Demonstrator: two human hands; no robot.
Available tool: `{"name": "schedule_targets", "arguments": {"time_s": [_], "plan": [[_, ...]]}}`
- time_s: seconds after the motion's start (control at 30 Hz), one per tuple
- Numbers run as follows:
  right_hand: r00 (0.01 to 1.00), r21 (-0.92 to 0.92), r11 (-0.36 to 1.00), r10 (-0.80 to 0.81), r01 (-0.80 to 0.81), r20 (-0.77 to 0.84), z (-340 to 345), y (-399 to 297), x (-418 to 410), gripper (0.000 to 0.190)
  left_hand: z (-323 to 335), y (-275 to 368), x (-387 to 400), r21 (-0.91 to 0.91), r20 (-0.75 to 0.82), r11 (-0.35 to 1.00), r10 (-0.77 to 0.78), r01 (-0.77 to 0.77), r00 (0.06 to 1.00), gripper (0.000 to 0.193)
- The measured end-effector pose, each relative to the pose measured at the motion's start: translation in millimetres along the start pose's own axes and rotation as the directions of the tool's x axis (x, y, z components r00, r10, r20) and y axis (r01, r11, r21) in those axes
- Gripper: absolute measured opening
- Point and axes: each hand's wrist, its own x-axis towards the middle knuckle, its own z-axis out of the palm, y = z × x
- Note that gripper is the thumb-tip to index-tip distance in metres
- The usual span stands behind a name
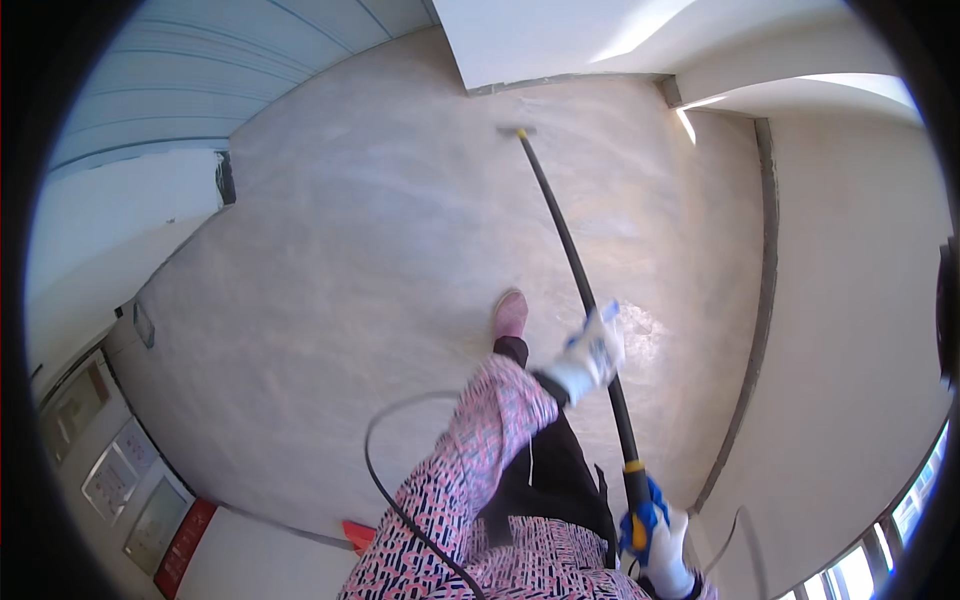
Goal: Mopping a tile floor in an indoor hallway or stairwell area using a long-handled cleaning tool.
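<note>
My left hand, in a white and blue work glove and slightly blurred, is closed around the middle of a long black pole. Lower down, at the pole's thick near end by a yellow collar, my right hand in a similar glove grips the handle. From there the pole reaches away over the floor to a yellow joint and a narrow flat head, which is blurred and seems to touch the floor. What kind of tool it is, I cannot tell. A black cable loops across the patterned left sleeve.
Smooth grey floor spreads around a pink shoe. A white wall with a dark base strip curves along the right. Pale blue panels stand at the upper left, and a red object lies near the lower wall.
</note>
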Motion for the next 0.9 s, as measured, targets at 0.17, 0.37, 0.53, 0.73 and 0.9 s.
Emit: {"name": "schedule_targets", "arguments": {"time_s": [0.17,0.37,0.53,0.73,0.9], "plan": [[0.982,-0.131,0.984,0.096,-0.117,-0.162,-9.7,0.5,-28.8,0.025,1.6,37.7,-10.3,-0.077,-0.132,0.985,0.146,-0.157,0.98,0.014],[1.0,0.127,0.992,-0.011,0.009,0.021,12.8,10.4,10.8,0.049,16.1,-13.6,10.8,0.066,-0.088,0.995,0.076,-0.07,0.993,0.012],[0.975,-0.067,0.987,0.13,-0.145,-0.179,-25.5,43.8,-46.6,0.051,-0.7,78.9,-27.6,-0.07,-0.002,0.973,0.221,-0.221,0.975,0.016],[0.991,0.053,0.993,0.109,-0.105,-0.074,1.3,35.4,-6.2,0.052,37.0,28.6,-3.6,0.178,-0.206,0.964,0.231,-0.196,0.951,0.011],[0.926,0.011,0.976,0.209,-0.216,-0.315,-20.2,57.3,-56.1,0.024,-11.3,95.3,-42.2,0.074,-0.051,0.95,0.307,-0.303,0.95,0.009]]}}
